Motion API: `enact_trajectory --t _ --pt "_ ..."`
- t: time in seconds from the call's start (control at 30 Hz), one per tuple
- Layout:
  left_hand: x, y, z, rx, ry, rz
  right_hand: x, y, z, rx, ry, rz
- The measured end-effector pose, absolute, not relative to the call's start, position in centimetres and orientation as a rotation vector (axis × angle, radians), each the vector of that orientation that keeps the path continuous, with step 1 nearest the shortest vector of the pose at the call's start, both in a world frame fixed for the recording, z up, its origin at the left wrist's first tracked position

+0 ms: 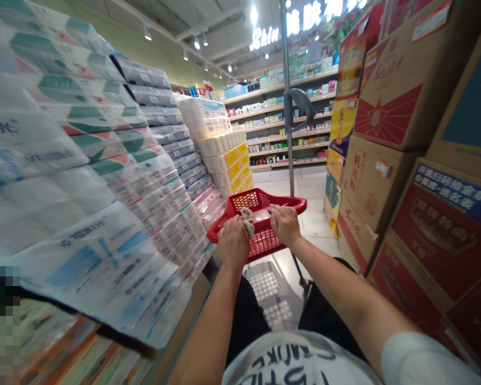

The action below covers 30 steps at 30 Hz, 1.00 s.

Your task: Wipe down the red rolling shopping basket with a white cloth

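Note:
A red plastic shopping cart (264, 243) with a perforated basket stands right in front of my body. My left hand (233, 239) is closed over the left part of its handle bar. A crumpled, pale, dirty-looking cloth (247, 220) sits at the inner side of that hand; whether the fingers also pinch it I cannot tell. My right hand (284, 223) wraps the right part of the same bar. Between the hands a clear strip of the handle (261, 215) shows. The basket's inside is mostly hidden by the bar and hands.
Wrapped tissue packs (104, 139) are stacked high on the left. Cardboard cartons (385, 107) rise close on the right. A grey metal pole (287, 59) with a looped grip (302, 109) stands just beyond the cart. Tiled floor (308, 184) leads to stocked shelves (264, 123).

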<state>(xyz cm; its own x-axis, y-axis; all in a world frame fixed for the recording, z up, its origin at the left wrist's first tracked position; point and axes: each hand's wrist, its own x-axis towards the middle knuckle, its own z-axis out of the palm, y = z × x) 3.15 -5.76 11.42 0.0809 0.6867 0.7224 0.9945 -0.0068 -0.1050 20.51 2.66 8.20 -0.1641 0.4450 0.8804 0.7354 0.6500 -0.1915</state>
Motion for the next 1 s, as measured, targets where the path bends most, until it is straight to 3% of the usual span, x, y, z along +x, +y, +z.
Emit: enact_trajectory --t 0.37,0.67,1.0 --pt "3.4 -4.3 14.9 -1.883 -1.985 -0.406 20.3 2.4 8.3 -0.969 -1.804 -0.335" --pt "2.1 -6.6 10.1 -1.831 -1.571 -0.725 20.4 2.1 8.6 -0.958 -1.83 -0.353" --pt "1.8 -5.5 12.9 -1.638 -1.876 -0.653 19.7 1.9 8.5 -0.929 -1.803 -0.337"
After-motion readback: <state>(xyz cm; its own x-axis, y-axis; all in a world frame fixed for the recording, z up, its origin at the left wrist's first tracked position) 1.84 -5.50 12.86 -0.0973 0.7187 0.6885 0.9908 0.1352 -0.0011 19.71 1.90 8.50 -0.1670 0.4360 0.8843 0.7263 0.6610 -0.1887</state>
